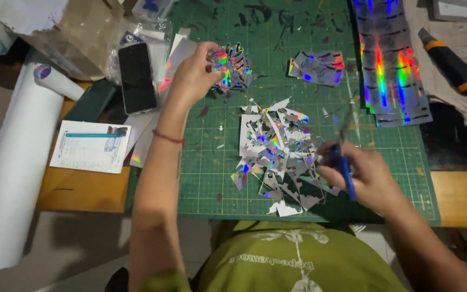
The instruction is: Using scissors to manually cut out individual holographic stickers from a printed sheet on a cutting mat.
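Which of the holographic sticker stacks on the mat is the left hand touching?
The upper-middle stack of cut stickers, under the left hand. The smaller stack to its right lies untouched, and the scrap heap sits nearer the person.

The green cutting mat [212, 162] lies bare between the left forearm and the heap of foil scraps [277, 157] at its middle. To the right, shiny sheets [390, 65] and a utility knife [452, 65] block the way, while a phone [136, 77] and paper roll [12, 162] crowd the left.
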